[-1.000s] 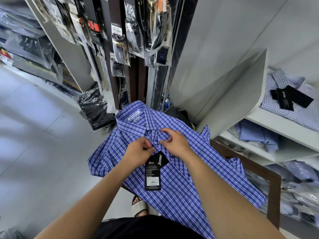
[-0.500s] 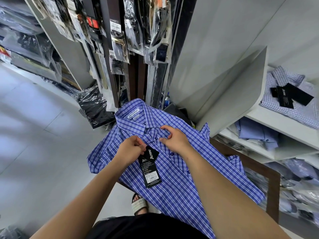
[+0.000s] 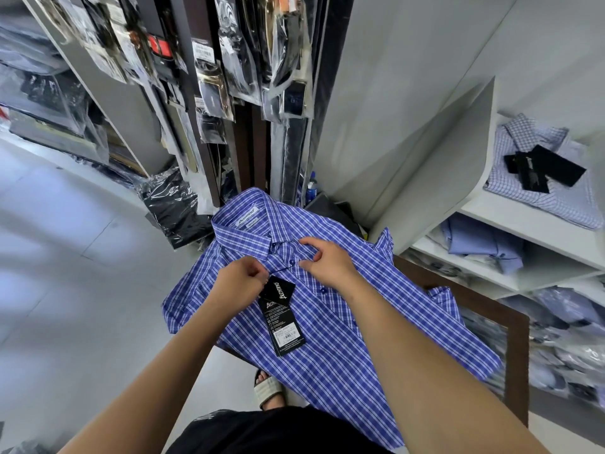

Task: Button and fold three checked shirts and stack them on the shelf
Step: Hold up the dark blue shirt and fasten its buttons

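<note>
Shirt lying flat on tabletop, collar away. L hand & R hand pinching placket nr 2nd button; hang tag now slipping lower — buttoning progressing, folding pending.

Single head-worn camera, wide angle, looking forward and steeply down from above person's arms. Close to both hands, left hand and right hand, at frame centre over blue checked shirt. Edges bend: hanging belts lean in at top, white shelf at right, floor at left. No second view.
</note>
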